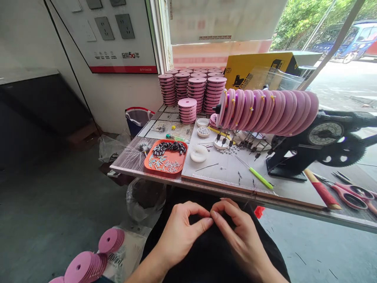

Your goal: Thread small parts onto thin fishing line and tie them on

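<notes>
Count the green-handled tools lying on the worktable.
2. One green-handled tool lies front right on the pale board, near the black stand; a second green-handled tool lies just behind the orange tray. More may be hidden behind the pink discs.

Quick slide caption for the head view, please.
Left hand and right hand pinch together over the lap, before a table of pink discs.

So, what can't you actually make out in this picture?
All in the head view:
- Whatever the left hand and right hand pinch at their fingertips: too small to see against the black cloth lap.
- The small parts in the orange plastic tray: too tiny to identify.
- The pink-handled metal scissors: cut off by the right edge.
- The round pink discs on the floor: cut off by the bottom edge.
</notes>
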### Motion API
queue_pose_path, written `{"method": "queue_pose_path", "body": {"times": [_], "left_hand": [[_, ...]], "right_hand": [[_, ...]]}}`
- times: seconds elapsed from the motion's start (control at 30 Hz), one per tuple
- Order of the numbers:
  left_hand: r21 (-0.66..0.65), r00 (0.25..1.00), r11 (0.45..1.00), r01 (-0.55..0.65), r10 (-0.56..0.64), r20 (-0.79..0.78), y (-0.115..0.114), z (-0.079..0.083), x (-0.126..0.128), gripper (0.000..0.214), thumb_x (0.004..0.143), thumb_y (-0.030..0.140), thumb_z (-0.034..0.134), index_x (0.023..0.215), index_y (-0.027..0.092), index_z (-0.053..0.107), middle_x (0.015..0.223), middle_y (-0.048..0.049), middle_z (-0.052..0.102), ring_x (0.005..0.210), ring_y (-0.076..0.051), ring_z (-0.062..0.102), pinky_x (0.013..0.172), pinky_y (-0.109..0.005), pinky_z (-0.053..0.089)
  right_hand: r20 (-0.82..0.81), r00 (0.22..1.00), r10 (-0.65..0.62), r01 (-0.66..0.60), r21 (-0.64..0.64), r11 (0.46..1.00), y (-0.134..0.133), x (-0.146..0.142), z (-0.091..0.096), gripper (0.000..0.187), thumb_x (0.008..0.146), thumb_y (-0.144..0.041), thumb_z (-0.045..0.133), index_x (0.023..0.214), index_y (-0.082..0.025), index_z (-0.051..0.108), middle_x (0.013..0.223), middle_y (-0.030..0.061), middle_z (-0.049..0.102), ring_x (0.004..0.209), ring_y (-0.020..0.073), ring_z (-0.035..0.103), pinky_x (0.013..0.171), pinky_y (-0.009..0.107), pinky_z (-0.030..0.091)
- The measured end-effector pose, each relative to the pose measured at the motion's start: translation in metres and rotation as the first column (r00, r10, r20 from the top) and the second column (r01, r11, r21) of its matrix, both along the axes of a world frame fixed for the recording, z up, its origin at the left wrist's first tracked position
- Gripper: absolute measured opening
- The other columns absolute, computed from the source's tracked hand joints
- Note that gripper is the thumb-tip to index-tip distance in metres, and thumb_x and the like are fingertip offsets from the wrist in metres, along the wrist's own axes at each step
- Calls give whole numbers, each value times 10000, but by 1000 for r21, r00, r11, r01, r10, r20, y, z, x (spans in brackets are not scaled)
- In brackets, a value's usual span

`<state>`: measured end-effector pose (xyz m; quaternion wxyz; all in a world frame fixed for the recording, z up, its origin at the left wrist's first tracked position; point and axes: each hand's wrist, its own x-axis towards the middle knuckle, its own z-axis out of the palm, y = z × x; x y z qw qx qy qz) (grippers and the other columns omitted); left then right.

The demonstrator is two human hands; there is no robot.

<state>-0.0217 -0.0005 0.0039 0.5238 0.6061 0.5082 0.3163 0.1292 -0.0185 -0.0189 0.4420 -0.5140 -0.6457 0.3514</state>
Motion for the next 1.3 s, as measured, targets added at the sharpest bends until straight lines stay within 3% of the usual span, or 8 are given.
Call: {"method": "queue_pose_path", "body": {"times": [0.3, 0.8, 0.97, 1.1, 1.3], "left_hand": [[109, 996, 992, -61, 68, -63, -2, -3, 0, 94, 721, 227, 661, 653, 164, 681, 697, -36, 671, 682, -174, 613, 656, -262, 458], [204, 987, 978, -35, 66, -149, -2, 2, 2, 120, 695, 139, 657, 582, 173, 637, 653, -23, 639, 674, -171, 588, 632, -264, 442], [228, 957, 974, 1, 65, -283, -3, 3, 3, 110, 707, 132, 644, 608, 179, 650, 666, -23, 650, 682, -177, 595, 632, -262, 435], [225, 918, 969, 101, -4, -396, 0, 8, 2, 92, 735, 147, 614, 673, 199, 659, 672, -10, 653, 668, -173, 596, 613, -253, 427], [289, 938, 929, 231, -134, -320, 8, 16, -4, 239, 695, 63, 603, 872, 222, 622, 703, 26, 625, 690, -144, 583, 680, -234, 429]], "right_hand": [[56, 998, -9, 7, 40, 999, -1, -2, -2, 174, 871, -228, 469, 711, -192, 526, 684, 14, 538, 669, 164, 507, 603, 253, 405], [146, 989, -19, 5, 97, 995, -2, -5, 1, 182, 869, -215, 448, 705, -191, 525, 660, 22, 546, 641, 169, 515, 571, 264, 428], [220, 975, -15, -13, 127, 992, -2, -4, -1, 180, 872, -203, 446, 705, -197, 511, 662, 22, 553, 645, 175, 514, 585, 277, 423], [271, 962, 15, -50, 126, 991, -2, -1, 0, 186, 887, -209, 428, 729, -197, 525, 674, 25, 578, 657, 183, 509, 619, 301, 420], [127, 985, 115, -115, -9, 993, -2, 1, 4, 229, 891, -257, 428, 713, -196, 559, 690, 29, 581, 674, 179, 515, 626, 286, 421]]}}
